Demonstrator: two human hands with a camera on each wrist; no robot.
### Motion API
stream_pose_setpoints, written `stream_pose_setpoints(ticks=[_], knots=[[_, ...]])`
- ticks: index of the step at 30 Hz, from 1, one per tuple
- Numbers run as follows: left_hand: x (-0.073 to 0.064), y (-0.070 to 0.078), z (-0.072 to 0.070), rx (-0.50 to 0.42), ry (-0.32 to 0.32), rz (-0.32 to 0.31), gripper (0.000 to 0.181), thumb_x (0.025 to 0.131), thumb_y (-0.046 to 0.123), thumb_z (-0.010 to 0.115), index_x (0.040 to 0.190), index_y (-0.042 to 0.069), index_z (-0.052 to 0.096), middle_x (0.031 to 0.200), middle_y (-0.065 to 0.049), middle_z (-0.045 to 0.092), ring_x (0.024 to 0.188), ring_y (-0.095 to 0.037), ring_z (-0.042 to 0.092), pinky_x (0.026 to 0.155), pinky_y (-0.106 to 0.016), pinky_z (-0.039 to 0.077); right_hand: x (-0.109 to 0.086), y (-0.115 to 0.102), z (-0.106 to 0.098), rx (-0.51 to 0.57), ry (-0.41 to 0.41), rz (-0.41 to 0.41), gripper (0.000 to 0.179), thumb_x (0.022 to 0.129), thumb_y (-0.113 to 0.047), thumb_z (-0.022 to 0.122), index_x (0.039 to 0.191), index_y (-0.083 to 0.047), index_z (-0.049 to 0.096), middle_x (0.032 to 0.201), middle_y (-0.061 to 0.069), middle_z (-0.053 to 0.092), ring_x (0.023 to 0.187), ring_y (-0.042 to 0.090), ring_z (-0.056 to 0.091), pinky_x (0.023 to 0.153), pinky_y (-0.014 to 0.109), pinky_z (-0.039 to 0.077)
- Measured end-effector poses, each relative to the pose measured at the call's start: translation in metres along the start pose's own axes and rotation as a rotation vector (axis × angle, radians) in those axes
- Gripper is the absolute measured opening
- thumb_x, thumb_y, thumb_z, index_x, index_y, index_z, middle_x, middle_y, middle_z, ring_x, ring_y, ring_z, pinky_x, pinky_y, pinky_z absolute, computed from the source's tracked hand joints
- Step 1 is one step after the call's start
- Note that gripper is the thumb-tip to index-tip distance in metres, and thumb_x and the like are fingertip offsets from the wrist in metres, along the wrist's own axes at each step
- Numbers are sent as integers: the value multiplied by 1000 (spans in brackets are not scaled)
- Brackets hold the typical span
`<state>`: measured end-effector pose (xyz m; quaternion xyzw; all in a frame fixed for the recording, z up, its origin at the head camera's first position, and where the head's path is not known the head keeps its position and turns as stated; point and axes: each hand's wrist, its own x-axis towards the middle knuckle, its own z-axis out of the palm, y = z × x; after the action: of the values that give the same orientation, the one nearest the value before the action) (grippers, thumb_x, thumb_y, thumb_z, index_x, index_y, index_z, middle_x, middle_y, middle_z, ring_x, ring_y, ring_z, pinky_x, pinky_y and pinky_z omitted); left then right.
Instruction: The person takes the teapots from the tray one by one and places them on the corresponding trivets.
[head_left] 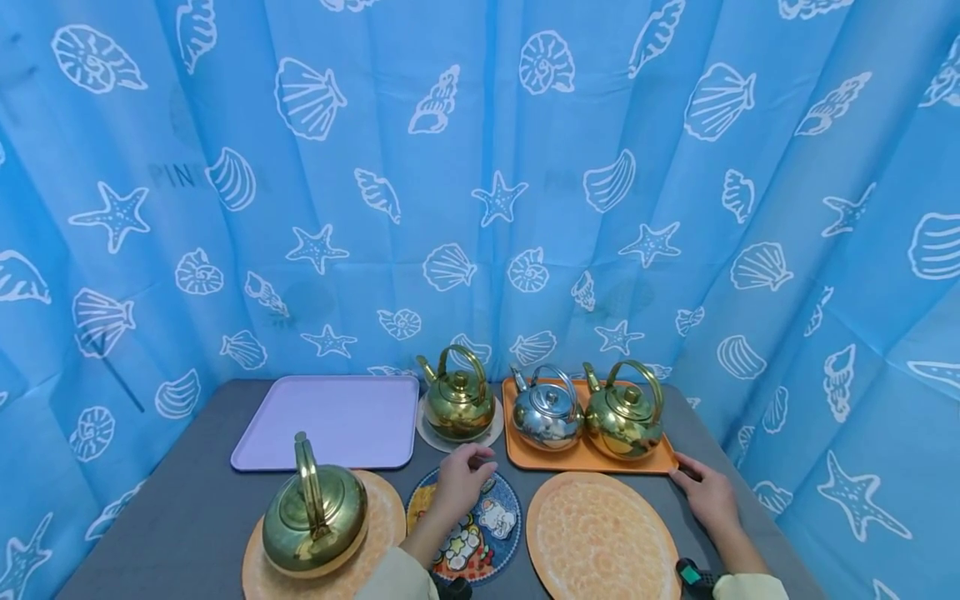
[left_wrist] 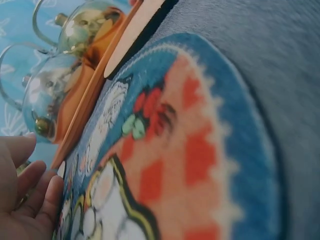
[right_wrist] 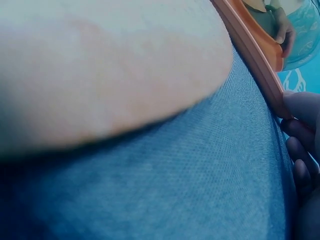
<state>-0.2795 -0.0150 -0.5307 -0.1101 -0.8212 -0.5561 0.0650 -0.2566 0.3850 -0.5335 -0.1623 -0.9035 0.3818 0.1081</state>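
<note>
My right hand [head_left: 708, 493] pinches the front right corner of an orange tray [head_left: 570, 461], its thumb on the rim [right_wrist: 283, 107]. On that tray stand a silver kettle [head_left: 547, 421] and a gold kettle [head_left: 625, 427], side by side with handles up. My left hand [head_left: 459, 483] is over the round blue cartoon mat [head_left: 510, 493], fingers loosely bent and holding nothing. Just beyond it, a gold kettle [head_left: 459, 410] rests on a pale round plate [head_left: 429, 437]. The left wrist view shows the left fingers [left_wrist: 42, 200] beside the mat's printed surface.
A purple tray [head_left: 330, 421] lies at the back left. Nearer, a larger-looking gold kettle [head_left: 315, 521] stands on a round tan mat [head_left: 386, 500]. Another round tan mat [head_left: 600, 533] lies before the orange tray. A blue shell-print curtain [head_left: 480, 208] hangs behind the grey table [head_left: 187, 500].
</note>
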Motion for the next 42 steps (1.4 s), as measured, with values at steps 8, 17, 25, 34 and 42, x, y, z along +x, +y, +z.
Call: stream_pose_setpoints(ticks=[8,17,25,34,42], knots=[[16,3,8,109,-58,14,15,91,16,70,106,14,71,100,6,64,81,-8,57,69,-27,49,1,-1,-2,-1,-13,0,48,96,-23,60,135,5,53,135,30,49,122,47,44,98,59,36],[24,-1,17,272,-66,24,19,89,23,73,108,20,73,110,2,65,86,-11,59,75,-34,50,0,-1,-2,-20,-24,-13,50,97,-27,60,136,3,53,136,30,48,125,48,41,100,60,33],[22,0,24,381,-15,9,26,87,24,74,113,21,74,124,-1,65,116,-24,57,96,-48,45,-2,-3,-1,-3,-12,8,50,96,-25,61,135,5,52,135,31,49,123,48,42,99,60,34],[19,7,32,443,-26,-11,29,86,31,74,116,28,73,124,7,65,101,-16,56,81,-37,47,-1,-8,-2,30,-17,77,50,97,-23,58,136,6,50,138,32,45,126,48,39,101,60,32],[17,10,38,469,67,-48,27,84,34,77,111,29,75,109,13,70,82,-11,50,67,-29,42,-4,-14,1,104,15,147,45,98,-20,57,133,8,53,136,30,48,123,45,41,98,59,36]])
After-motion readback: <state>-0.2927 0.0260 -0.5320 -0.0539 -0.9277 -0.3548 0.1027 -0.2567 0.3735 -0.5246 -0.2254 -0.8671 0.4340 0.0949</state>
